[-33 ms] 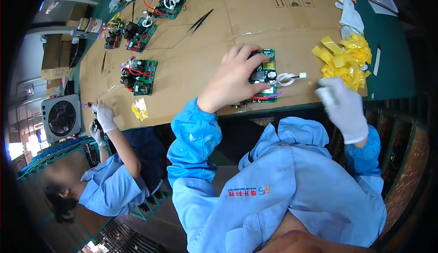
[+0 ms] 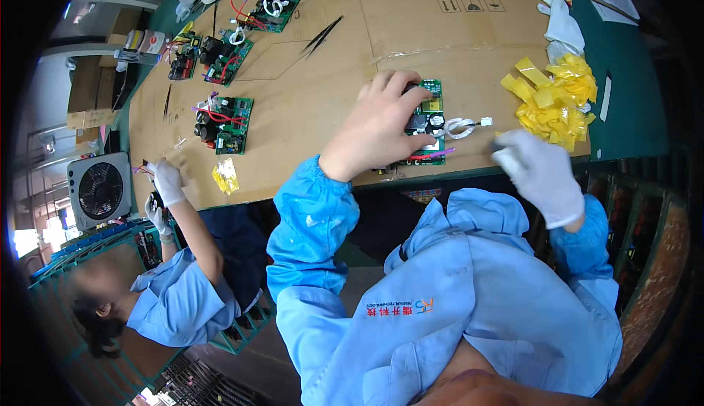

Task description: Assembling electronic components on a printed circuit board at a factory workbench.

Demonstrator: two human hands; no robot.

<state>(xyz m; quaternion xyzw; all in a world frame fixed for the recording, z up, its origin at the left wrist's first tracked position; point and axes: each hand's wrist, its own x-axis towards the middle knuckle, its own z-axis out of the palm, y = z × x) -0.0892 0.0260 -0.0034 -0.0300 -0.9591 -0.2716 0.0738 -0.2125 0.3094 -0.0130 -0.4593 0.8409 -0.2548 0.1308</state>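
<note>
My bare left hand (image 2: pixel 378 124) is closed over the left side of a green circuit board (image 2: pixel 434 105) lying near the table's front edge. Its palm and fingers hide much of the board. From the board's right side comes a looped white cable (image 2: pixel 460 128) ending in a small white connector (image 2: pixel 486 122). A red wire with a purple end (image 2: pixel 442 153) lies across the near end. To the right, apart from the board, my white-gloved right hand (image 2: pixel 539 175) hovers at the table edge. Its fingers are bent together, with something small and dark at the tips, too blurred to name.
A heap of yellow tape pieces (image 2: pixel 561 105) and a white glove (image 2: pixel 563 28) lie right. More circuit boards (image 2: pixel 233 124) stand left on the cardboard (image 2: pixel 330 69), with black strips (image 2: pixel 323 34) farther back. A co-worker's gloved hand (image 2: pixel 169 182) works at the left edge beside a fan (image 2: pixel 100 188).
My right hand has moved a little left and toward me, nearer the circuit board. My left hand stays on the board.
</note>
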